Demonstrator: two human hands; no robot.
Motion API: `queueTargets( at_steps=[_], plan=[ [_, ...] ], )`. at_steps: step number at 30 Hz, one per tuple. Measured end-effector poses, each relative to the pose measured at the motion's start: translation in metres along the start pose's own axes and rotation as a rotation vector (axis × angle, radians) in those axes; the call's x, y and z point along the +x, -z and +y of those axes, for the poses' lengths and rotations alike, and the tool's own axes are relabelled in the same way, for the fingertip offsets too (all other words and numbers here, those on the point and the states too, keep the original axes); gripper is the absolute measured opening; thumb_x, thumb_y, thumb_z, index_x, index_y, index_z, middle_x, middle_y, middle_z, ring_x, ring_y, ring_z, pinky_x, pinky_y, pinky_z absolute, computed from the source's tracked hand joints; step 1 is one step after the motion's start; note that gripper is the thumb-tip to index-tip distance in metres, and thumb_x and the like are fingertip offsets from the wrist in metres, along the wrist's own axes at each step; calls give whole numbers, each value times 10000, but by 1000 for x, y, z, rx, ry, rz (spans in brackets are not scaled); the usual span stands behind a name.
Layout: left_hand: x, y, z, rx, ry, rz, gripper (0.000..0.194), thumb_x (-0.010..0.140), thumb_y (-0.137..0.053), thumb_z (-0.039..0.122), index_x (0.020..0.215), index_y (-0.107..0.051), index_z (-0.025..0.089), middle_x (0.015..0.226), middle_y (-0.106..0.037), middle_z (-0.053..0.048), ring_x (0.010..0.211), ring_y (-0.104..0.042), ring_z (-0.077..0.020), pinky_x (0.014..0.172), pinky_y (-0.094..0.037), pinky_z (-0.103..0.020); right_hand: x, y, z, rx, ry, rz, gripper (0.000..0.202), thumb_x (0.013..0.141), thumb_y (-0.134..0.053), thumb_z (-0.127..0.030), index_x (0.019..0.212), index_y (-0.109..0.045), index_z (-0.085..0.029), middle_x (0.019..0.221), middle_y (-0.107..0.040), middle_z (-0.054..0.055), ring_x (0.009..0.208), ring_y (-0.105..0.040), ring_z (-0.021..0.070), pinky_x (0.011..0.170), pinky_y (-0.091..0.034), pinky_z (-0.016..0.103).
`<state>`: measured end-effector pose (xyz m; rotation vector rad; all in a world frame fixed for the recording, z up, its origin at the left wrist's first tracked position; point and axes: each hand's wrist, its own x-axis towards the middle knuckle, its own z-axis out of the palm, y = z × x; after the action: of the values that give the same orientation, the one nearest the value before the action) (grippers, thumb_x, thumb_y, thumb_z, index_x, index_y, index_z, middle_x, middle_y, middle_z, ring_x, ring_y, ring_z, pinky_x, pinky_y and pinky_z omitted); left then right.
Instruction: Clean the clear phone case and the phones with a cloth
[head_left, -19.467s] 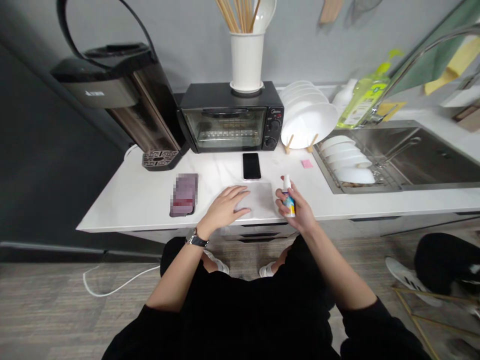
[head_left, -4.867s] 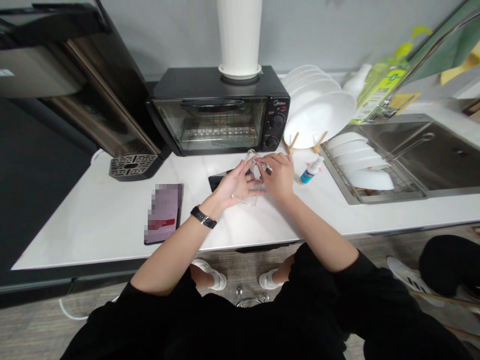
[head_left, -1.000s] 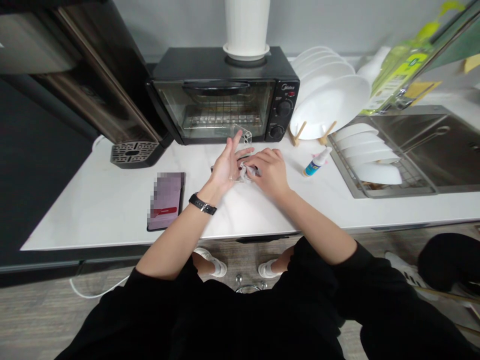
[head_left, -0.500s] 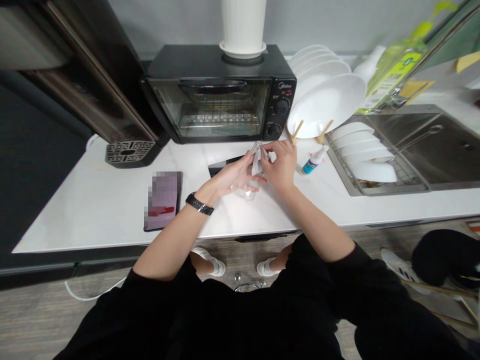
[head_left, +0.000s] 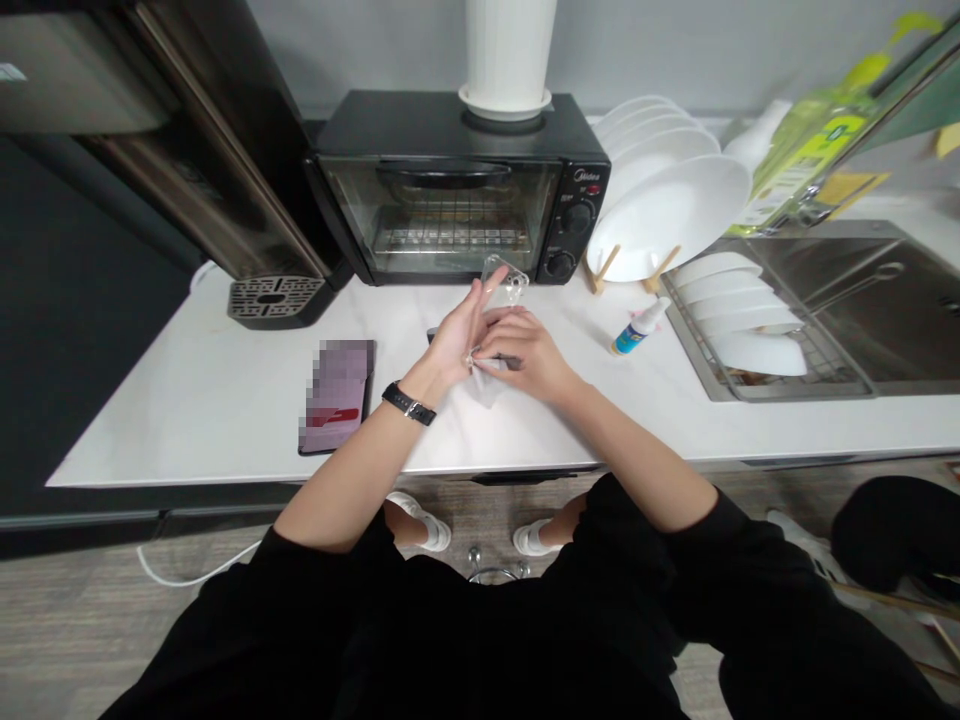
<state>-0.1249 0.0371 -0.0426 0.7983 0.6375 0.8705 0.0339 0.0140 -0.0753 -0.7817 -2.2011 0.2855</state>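
Note:
A clear phone case (head_left: 494, 266) rises above the fingers of my left hand (head_left: 456, 340), which grips it, palm turned up and inward. My right hand (head_left: 531, 352) presses a thin whitish wipe (head_left: 487, 388) against the lower end of the case, fingers bent together. Part of the wipe hangs below the fingers. The lower part of the case is hidden by both hands. A dark flat object (head_left: 431, 335) behind my left hand is mostly covered. To the right of my right hand stands a small white spray bottle (head_left: 636, 328) with a blue label.
A pixelated flat purple item (head_left: 339, 395) lies left on the white counter (head_left: 187, 410). Behind are a black toaster oven (head_left: 450, 225) and a drink dispenser (head_left: 274, 300). White plates (head_left: 675, 215) stand in a rack, and bowls (head_left: 750, 320) sit by the sink (head_left: 847, 290).
The case has come up upright in my left hand. My right hand has brought the wipe down and towards me, onto the lower end of the case. The view has shifted slightly.

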Motion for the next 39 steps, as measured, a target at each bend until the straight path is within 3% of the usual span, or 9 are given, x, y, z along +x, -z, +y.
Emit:
queueTargets(
  at_steps=[4, 7, 13, 18, 22, 26, 32, 35, 39],
  plan=[
    [1, 2, 4, -17, -128, 90, 705, 1127, -312, 690, 1774, -298, 412, 1320, -755, -88, 1179, -743, -227, 985, -577, -332, -1, 1, 2, -152, -75, -6, 106, 998, -720, -285, 921, -792, -278, 967, -846, 10, 1042, -708, 247, 979, -447, 444],
    [1, 1, 6, -24, -136, 120, 681, 1138, -288, 667, 1775, -285, 427, 1378, -743, -92, 1175, -735, -229, 932, -576, -319, 1, 3, 1, -279, -146, 22, 104, 990, -712, -247, 913, -780, -265, 961, -842, 24, 1019, -673, 262, 964, -430, 452],
    [-2, -10, 0, -58, 9, 40, 654, 1139, -345, 627, 1758, -340, 414, 1334, -771, -77, 978, -756, -206, 891, -607, -332, 3, 8, 4, -391, -323, 174, 96, 994, -681, -237, 934, -754, -254, 959, -816, 59, 1021, -650, 299, 958, -422, 473],
    [-6, -15, -6, -28, 147, -43, 580, 1150, -375, 577, 1687, -467, 381, 1357, -761, -67, 1026, -770, -221, 905, -656, -388, 1, 14, 11, -432, -446, 401, 110, 1019, -642, -262, 930, -706, -268, 903, -785, 43, 981, -656, 303, 938, -434, 470],
    [-5, -11, -11, -18, 288, -95, 554, 1147, -387, 598, 1577, -571, 300, 1178, -799, -89, 933, -790, -239, 884, -666, -442, 1, 16, 11, -414, -469, 486, 146, 1048, -607, -283, 934, -696, -263, 911, -780, 44, 981, -664, 292, 933, -438, 465],
    [-1, -5, -18, 11, 308, -125, 551, 1139, -398, 627, 1509, -596, 270, 1009, -795, -66, 864, -792, -237, 829, -663, -420, -1, 15, 12, -346, -438, 459, 147, 1037, -595, -271, 973, -726, -255, 972, -796, 58, 1019, -677, 295, 944, -456, 466],
    [2, -4, -17, -42, 198, -112, 546, 1157, -391, 562, 1545, -605, 241, 1028, -807, -69, 775, -752, -207, 746, -638, -344, -2, 11, 6, -192, -264, 365, 165, 1037, -632, -312, 945, -757, -254, 940, -811, 42, 961, -686, 269, 943, -464, 454],
    [1, -5, -11, -88, 109, -68, 582, 1170, -359, 530, 1669, -510, 270, 1109, -817, -59, 885, -775, -192, 805, -616, -291, -1, 5, 0, -126, -146, 271, 178, 1046, -642, -344, 941, -762, -267, 976, -836, 31, 966, -697, 251, 941, -461, 446],
    [0, -3, -5, -80, 8, -30, 656, 1158, -289, 622, 1764, -345, 376, 1258, -798, -72, 908, -764, -192, 879, -591, -316, -1, -3, -3, -36, -5, 124, 174, 1041, -675, -356, 918, -770, -279, 951, -841, 13, 990, -710, 240, 941, -458, 437]
  ],
)
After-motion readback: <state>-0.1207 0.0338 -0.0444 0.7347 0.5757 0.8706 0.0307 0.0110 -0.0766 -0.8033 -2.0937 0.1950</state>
